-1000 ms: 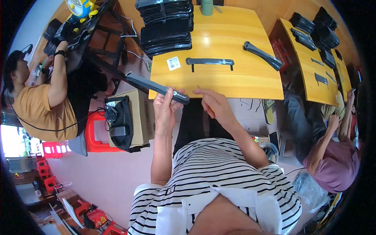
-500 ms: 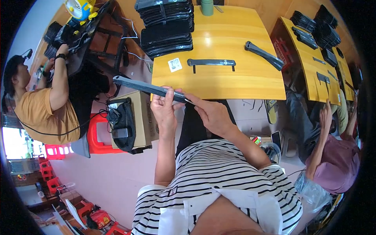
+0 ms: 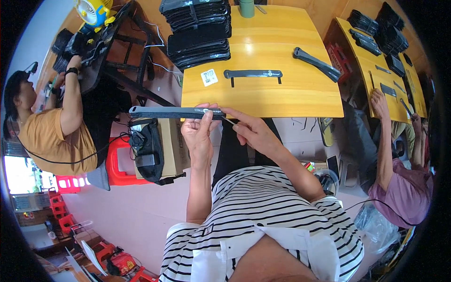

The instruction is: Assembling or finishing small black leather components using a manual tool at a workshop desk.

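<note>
My left hand (image 3: 199, 136) grips a stack of dark grey-black straps (image 3: 162, 112) near its right end, thumb on top. The stack lies nearly level above the table's near edge, its rounded end pointing left. My right hand (image 3: 256, 134) is closed at the stack's right end, pinching a thin, slender tool (image 3: 229, 121) whose tip meets the straps; its exact kind is too small to tell. On the table before me lies a single black strap (image 3: 253, 74) with two short black tabs hanging from it. To the right, a folded bundle of straps (image 3: 317, 65) rests at a slant.
The yellow table (image 3: 263, 101) carries tall piles of black straps (image 3: 199, 44), a white label card (image 3: 208, 77) and a green cup (image 3: 246, 8). A co-worker (image 3: 61, 136) sits left, another (image 3: 399, 188) right at a second table. A cardboard box (image 3: 171, 145) and red stool (image 3: 117, 162) stand left.
The strap stack has swung from slanting down to the right to nearly level, its left end lower. My right hand has shifted slightly. The right co-worker's hand has moved up onto their table.
</note>
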`<action>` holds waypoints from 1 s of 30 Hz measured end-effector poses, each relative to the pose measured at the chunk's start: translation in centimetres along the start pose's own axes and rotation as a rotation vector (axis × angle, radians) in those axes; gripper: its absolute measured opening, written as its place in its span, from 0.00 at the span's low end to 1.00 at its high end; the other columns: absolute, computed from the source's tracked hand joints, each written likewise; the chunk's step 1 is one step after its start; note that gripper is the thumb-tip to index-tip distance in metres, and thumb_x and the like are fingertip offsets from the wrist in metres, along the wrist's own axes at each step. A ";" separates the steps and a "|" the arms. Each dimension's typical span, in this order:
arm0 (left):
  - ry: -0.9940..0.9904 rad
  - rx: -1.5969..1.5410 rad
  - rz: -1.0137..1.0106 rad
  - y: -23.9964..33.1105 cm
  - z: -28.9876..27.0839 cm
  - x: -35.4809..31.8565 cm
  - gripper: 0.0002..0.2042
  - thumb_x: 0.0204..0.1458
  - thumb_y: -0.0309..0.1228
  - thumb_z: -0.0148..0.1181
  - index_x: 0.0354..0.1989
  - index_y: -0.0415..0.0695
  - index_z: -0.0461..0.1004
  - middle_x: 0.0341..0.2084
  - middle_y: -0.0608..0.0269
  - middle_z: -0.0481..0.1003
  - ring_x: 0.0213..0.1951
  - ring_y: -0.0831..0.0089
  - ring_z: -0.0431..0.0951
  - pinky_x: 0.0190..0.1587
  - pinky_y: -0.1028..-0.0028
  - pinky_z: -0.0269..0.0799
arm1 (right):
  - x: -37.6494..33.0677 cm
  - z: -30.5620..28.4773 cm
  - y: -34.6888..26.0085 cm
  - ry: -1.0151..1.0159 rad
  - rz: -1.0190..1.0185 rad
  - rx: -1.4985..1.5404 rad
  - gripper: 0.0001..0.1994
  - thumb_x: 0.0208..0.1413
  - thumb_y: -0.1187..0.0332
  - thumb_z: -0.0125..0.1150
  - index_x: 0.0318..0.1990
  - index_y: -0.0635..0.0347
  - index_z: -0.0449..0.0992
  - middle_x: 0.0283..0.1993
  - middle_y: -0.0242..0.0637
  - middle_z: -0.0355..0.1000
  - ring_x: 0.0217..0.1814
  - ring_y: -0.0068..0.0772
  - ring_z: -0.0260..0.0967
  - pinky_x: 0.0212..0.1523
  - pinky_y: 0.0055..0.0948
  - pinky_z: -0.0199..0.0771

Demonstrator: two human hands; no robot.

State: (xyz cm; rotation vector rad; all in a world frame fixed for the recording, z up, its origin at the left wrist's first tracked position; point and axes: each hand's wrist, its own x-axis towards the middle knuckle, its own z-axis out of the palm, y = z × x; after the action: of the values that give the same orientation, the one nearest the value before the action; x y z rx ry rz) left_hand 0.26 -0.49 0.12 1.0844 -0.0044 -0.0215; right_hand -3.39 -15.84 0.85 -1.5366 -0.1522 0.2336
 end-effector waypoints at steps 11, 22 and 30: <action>0.009 -0.013 0.024 -0.3 -0.1 0.0 0.10 0.50 0.20 0.55 0.42 0.36 0.70 0.35 0.54 0.75 0.35 0.75 0.77 0.34 0.81 0.76 | 0.1 0.1 0.0 -0.034 0.032 0.042 0.23 0.57 0.74 0.41 0.62 0.47 0.58 0.16 0.24 0.58 0.15 0.11 0.53 0.15 0.11 0.52; 0.045 0.145 0.130 -0.3 0.8 -0.6 0.10 0.49 0.18 0.56 0.41 0.35 0.69 0.36 0.54 0.75 0.36 0.75 0.76 0.38 0.79 0.74 | 0.2 0.9 0.3 0.064 0.080 0.158 0.21 0.58 0.73 0.42 0.60 0.47 0.61 0.16 0.23 0.59 0.14 0.10 0.51 0.14 0.11 0.50; 0.056 0.579 0.535 -2.1 1.2 -1.4 0.11 0.45 0.18 0.58 0.39 0.35 0.71 0.37 0.55 0.75 0.41 0.68 0.74 0.46 0.73 0.68 | -0.1 1.1 0.0 0.078 0.132 0.365 0.20 0.59 0.72 0.41 0.60 0.49 0.61 0.16 0.26 0.59 0.13 0.11 0.50 0.13 0.11 0.49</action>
State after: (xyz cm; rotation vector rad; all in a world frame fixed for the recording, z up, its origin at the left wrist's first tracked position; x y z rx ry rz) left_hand -1.19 -2.51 -1.15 1.6319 -0.2636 0.5191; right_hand -3.71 -14.83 0.93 -1.1911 0.0525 0.2884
